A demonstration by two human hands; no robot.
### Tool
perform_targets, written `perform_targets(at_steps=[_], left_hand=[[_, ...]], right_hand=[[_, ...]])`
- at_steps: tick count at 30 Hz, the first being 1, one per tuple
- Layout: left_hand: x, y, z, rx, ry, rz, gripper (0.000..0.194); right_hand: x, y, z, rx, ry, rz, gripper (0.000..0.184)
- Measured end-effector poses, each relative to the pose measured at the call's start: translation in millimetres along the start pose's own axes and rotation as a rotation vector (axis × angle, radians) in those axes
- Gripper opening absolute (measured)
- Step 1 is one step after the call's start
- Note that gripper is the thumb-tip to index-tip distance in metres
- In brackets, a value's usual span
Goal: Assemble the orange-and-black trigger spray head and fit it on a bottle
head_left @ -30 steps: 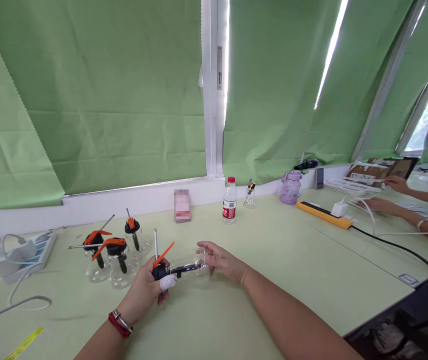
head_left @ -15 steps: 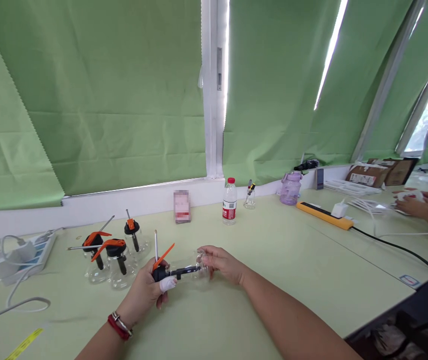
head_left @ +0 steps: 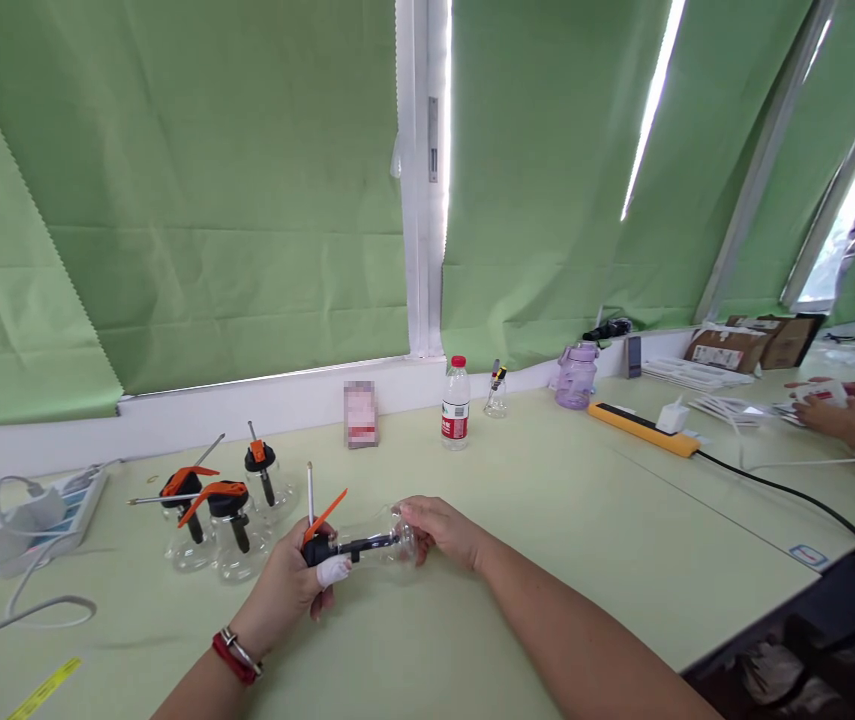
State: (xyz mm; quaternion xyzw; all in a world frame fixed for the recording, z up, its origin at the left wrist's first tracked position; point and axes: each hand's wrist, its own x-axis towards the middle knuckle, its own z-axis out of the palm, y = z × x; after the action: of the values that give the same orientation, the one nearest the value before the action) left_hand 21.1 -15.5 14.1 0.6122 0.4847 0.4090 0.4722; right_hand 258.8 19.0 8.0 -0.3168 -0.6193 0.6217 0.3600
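Observation:
A clear dispenser bottle [head_left: 376,541] lies on its side between my hands, low over the table. It has a black top, an orange lever, a thin pale rod standing up from the top and a dark tube inside. My left hand [head_left: 293,575], thumb wrapped in white, is closed around the black top. At the other end, my right hand [head_left: 446,532] grips the bottle's rounded base, its fingers partly hidden behind it. Three similar bottles stand to the left: a front one [head_left: 235,548], a left one [head_left: 185,530] and a rear one [head_left: 267,488].
Along the back stand a pink box [head_left: 361,415], a red-capped water bottle [head_left: 455,405], a glass jar with tools [head_left: 497,395] and a purple bottle [head_left: 575,378]. A yellow power strip [head_left: 641,430] and another person's hands [head_left: 836,410] are at right; a white power strip [head_left: 86,510] is left.
The whole view has shifted slightly to the left. Both hands keep their hold on the bottle, with barely any movement. At far right, the other person's hands have tilted a white item.

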Motion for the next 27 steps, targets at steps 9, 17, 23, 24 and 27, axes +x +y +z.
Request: perform_targets(at_steps=[9,17,23,24,27], left_hand=[[-0.7,5.0,1.3,-0.006,0.032,-0.012,0.041],[-2.3,8.3,1.7,-0.013,0.019,-0.029,0.040],[-1.5,7.4,2.1,0.001,0.009,-0.016,0.039],[-1.6,7.4,2.2,0.000,0.008,-0.015,0.039],[-2.0,7.1,2.5,0.002,-0.001,-0.013,0.039]], right_hand=[[-4.1,-1.0,-1.9,0.063,-0.016,-0.057,0.061],[0.0,0.6,-0.1,0.089,-0.046,0.006,0.054],[-0.1,-0.5,0.7,0.048,-0.073,0.031,0.046],[-0.2,-0.6,0.7,0.044,-0.073,0.035,0.047],[0.9,1.5,0.4,0.035,-0.073,0.048,0.049]])
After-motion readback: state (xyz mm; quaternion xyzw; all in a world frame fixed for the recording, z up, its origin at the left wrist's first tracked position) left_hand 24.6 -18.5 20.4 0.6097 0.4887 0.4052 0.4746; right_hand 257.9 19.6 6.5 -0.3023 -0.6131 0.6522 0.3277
